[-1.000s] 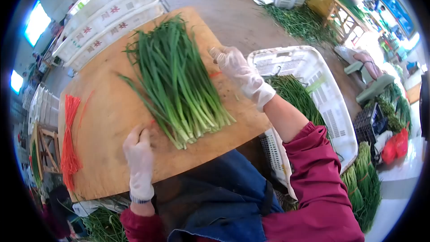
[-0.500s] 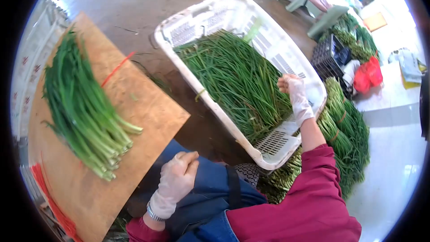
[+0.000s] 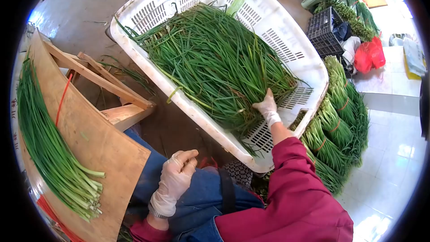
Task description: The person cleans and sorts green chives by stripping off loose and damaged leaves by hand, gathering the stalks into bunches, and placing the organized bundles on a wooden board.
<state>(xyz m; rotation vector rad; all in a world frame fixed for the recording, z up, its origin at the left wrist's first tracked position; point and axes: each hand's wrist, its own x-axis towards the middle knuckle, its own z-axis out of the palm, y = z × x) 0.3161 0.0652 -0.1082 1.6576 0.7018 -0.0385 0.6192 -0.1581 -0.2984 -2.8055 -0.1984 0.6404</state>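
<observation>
Head camera view, looking down: a large white slotted plastic basket [image 3: 309, 78] stood tilted across the middle. To its left was a tan wooden board [image 3: 112, 166] on a timber frame. Inside the basket lay a broad, tangled heap of long, thin dark-green stalks [image 3: 215, 58], all loose, so by my judgement plenty was left undone there. Just beside the basket, at the right, lay a row of green-leaved bundles with pale stems [image 3: 336, 127], already banded. On the board's far left lay one straightened sheaf of green stalks with pale cut ends [image 3: 49, 152], lined up side by side; I could see no band around it, so it looked laid out but untied.

My right hand, in a thin translucent glove [image 3: 267, 107], reached into the near end of the basket, thumb raised, touching the heap; my fingers were partly hidden, so I cannot tell whether they gripped any stalks. My left hand, gloved alike [image 3: 174, 181], was half curled before my blue apron [image 3: 192, 210], with nothing visible in it. Smallest was a thin red strand [image 3: 63, 101] on the board beside the sheaf.
</observation>
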